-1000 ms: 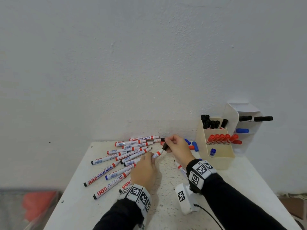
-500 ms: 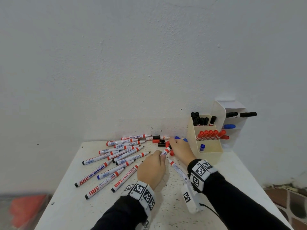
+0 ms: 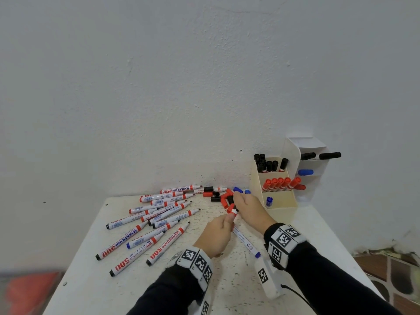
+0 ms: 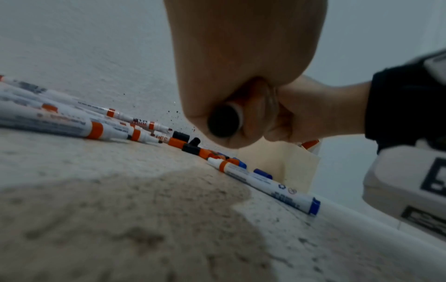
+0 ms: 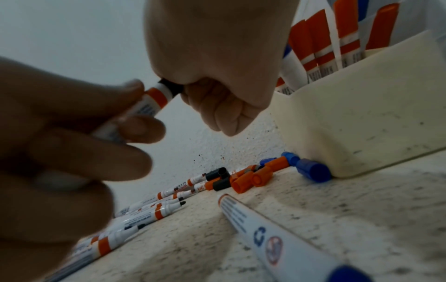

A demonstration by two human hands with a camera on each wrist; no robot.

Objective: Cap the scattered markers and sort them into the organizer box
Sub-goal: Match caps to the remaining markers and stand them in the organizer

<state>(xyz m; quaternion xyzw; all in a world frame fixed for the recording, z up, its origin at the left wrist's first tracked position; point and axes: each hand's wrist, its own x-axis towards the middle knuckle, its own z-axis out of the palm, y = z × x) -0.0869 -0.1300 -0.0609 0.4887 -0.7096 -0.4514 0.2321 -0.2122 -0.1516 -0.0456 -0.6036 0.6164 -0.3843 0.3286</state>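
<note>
My left hand [image 3: 228, 221] grips a white whiteboard marker [image 3: 233, 213] with a red band, its black tail end [image 4: 224, 122] pointing at the left wrist camera. My right hand [image 3: 236, 206] pinches a black cap [image 5: 172, 88] that sits over this marker's tip; the tip itself is hidden. Both hands meet just above the table, left of the cream organizer box [image 3: 280, 202]. The box holds black-capped markers at the back, red-capped ones in the middle and one blue in front. Several uncapped markers [image 3: 159, 215] lie fanned out on the left.
Loose red, black and blue caps [image 3: 219, 196] lie in a heap by the wall behind my hands. A blue-ended marker [image 3: 246, 243] lies on the white table [image 3: 86, 287] under my right wrist. A second white organizer [image 3: 312, 169] stands behind the cream box.
My left hand lifted one marker off the pile. My right hand brought a black cap from the heap onto its tip. The head view drifted right.
</note>
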